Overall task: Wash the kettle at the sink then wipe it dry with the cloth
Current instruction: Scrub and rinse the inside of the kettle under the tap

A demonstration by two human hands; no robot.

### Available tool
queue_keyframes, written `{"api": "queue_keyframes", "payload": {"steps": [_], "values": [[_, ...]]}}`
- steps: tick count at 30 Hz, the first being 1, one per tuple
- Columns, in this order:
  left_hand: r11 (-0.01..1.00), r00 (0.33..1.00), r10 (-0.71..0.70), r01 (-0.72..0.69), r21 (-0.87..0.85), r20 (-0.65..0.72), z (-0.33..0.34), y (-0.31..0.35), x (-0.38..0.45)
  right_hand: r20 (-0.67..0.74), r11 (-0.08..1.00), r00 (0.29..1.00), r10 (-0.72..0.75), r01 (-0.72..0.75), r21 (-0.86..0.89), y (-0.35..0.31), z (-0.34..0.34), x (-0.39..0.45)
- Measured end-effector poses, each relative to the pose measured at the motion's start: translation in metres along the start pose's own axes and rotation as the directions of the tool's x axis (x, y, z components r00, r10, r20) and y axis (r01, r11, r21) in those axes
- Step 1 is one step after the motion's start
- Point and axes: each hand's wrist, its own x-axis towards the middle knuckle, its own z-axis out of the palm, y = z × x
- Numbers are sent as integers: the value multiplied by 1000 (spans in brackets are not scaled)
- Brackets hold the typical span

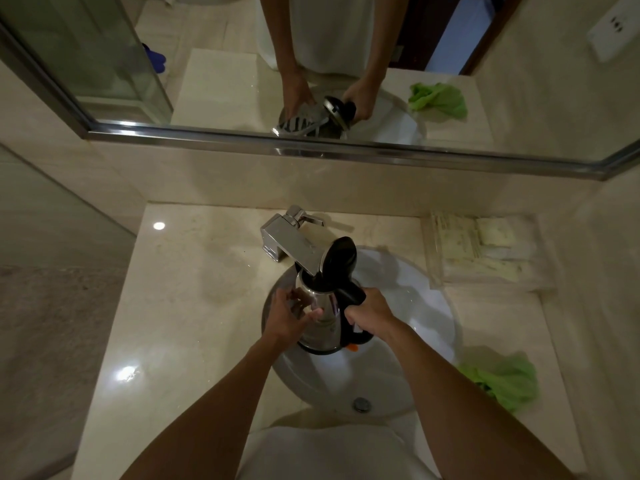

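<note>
A steel kettle (320, 327) with a black handle and its black lid flipped up is held over the white sink (429, 306), its mouth under the chrome tap spout (294, 247). My right hand (369, 311) grips the black handle. On the kettle's steel side rests my left hand (285, 318), fingers spread against the metal. A crumpled green cloth (505, 379) lies on the counter to the right of the sink, apart from both hands.
The beige stone counter (180, 306) extends to the left of the basin. Wrapped toiletries in a tray (481, 247) sit at the back right. A mirror (311, 64) runs along the wall above. The sink's drain (362, 404) lies near the front edge.
</note>
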Motion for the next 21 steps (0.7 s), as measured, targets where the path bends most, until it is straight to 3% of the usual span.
{"api": "queue_keyframes", "payload": {"steps": [21], "values": [[1000,1000,2,-2,23,0,0,5,-4,-2,1000,1000,-25,25,-4,1,0,-6]]}}
